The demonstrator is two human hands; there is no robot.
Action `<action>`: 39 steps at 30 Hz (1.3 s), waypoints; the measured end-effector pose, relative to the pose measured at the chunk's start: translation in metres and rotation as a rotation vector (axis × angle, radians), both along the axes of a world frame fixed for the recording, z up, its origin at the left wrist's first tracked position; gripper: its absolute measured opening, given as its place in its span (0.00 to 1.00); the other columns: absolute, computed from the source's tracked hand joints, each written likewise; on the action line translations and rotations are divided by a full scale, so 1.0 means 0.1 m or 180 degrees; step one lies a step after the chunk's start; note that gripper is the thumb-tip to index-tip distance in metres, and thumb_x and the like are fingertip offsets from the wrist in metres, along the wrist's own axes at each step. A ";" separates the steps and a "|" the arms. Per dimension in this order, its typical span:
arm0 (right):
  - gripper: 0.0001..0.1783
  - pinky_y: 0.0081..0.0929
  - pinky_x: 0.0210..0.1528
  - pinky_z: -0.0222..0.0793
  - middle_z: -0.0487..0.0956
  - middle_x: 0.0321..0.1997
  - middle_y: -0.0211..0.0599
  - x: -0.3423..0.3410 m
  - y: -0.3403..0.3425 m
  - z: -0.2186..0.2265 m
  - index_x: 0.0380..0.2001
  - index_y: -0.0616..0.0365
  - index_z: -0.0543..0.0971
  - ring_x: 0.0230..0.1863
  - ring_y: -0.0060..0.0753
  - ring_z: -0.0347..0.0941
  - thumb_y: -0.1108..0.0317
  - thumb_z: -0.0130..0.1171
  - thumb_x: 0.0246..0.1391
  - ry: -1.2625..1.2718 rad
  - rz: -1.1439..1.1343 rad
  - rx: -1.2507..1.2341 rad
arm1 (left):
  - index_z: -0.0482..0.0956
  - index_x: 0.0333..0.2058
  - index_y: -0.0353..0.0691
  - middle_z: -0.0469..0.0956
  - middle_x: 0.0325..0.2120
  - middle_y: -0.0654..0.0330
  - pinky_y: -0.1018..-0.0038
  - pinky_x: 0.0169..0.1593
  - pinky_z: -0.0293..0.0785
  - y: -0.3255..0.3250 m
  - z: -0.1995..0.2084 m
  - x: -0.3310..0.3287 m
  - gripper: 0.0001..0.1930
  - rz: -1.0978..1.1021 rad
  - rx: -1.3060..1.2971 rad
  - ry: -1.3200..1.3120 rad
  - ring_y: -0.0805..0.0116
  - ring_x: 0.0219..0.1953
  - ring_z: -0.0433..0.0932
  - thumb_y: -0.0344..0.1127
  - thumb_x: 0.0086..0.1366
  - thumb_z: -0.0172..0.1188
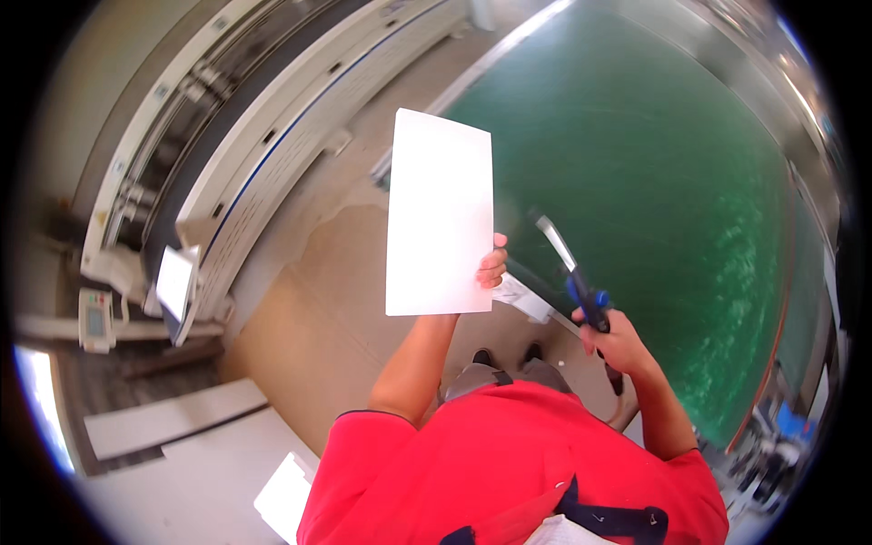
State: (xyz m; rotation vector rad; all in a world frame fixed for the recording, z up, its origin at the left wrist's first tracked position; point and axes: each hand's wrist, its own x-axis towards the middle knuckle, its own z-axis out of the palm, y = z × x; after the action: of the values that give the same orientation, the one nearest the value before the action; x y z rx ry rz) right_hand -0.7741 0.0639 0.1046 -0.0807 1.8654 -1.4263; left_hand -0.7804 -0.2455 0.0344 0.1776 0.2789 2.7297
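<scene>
A white rectangular panel (440, 218) is held up in front of me by my left hand (491, 263), whose fingers curl round its right edge. The rest of that hand is hidden behind the panel. In my right hand (620, 341) is a black-and-blue-handled tool (589, 304) with a long, pale, shiny tip pointing away from me and to the left. The tip is blurred, and the tool's exact kind does not show. It stays apart from the panel, over the near left part of a green table (627, 163).
A long white machine (300, 127) with a blue stripe runs along the left. A small control box (95, 320) and a bright screen (175, 283) stand beside its near end. Pale boards (209, 481) lie at the lower left, and cluttered items (772, 463) at the lower right.
</scene>
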 end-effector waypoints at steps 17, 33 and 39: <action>0.20 0.28 0.40 0.69 0.76 0.27 0.30 -0.49 -3.07 -0.54 0.52 0.61 0.73 0.32 0.25 0.73 0.73 0.57 0.55 -0.0433 0.3395 -0.0245 | 0.72 0.51 0.28 0.77 0.43 0.51 0.66 0.46 0.73 -4.17 -0.68 2.10 0.29 0.4637 -0.2264 -0.3799 0.60 0.42 0.76 0.55 0.72 0.45; 0.24 0.20 0.31 0.63 0.81 0.31 0.32 -0.02 -6.19 -0.91 0.56 0.61 0.71 0.30 0.19 0.70 0.70 0.55 0.55 -0.0683 0.1598 0.0700 | 0.76 0.48 0.27 0.76 0.48 0.39 0.58 0.56 0.68 -9.63 -1.03 4.48 0.30 0.3817 -0.5487 -0.6293 0.44 0.53 0.73 0.52 0.62 0.51; 0.24 0.20 0.28 0.63 0.81 0.32 0.33 0.11 -6.33 -0.96 0.57 0.57 0.70 0.29 0.19 0.70 0.63 0.56 0.58 -0.0764 0.1071 0.0726 | 0.68 0.61 0.42 0.60 0.64 0.46 0.53 0.65 0.57 -10.13 -1.28 3.92 0.40 0.2578 -0.7895 -0.5378 0.49 0.67 0.56 0.64 0.57 0.58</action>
State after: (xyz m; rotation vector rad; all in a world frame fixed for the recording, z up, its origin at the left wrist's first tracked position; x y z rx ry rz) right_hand -0.7635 -0.5696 0.0085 -0.1007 1.7079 -0.9463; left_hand -0.3886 -1.2589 -0.0937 2.0429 -1.9845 -0.0632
